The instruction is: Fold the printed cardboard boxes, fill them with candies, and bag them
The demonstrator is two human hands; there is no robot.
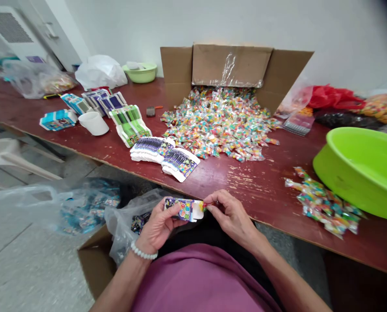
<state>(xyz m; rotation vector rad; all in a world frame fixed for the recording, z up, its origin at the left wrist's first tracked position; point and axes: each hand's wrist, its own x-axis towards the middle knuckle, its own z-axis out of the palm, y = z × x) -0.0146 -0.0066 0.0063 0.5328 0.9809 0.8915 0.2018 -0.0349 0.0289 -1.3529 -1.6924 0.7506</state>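
Note:
Over my lap, my left hand (pixel 161 223) grips a small purple printed carton (pixel 182 209), its open end and white flaps facing right. At that opening, my right hand (pixel 227 214) pinches a small wrapped candy (pixel 204 206), red and yellow; how far it sits inside the carton I cannot tell. Ahead on the table lie fanned stacks of flat purple cartons (pixel 180 164). Behind them spreads a large heap of wrapped candies (pixel 222 121), spilling out of a cardboard box (pixel 232 65) on its side.
A green basin (pixel 359 173) stands at the right beside a smaller candy pile (pixel 326 203). Green cartons (pixel 130 123), a white cup (pixel 94 123) and blue cartons (pixel 57 120) are at the left. Below the table edge, a plastic bag (pixel 125 221) lines a floor box (pixel 96 260).

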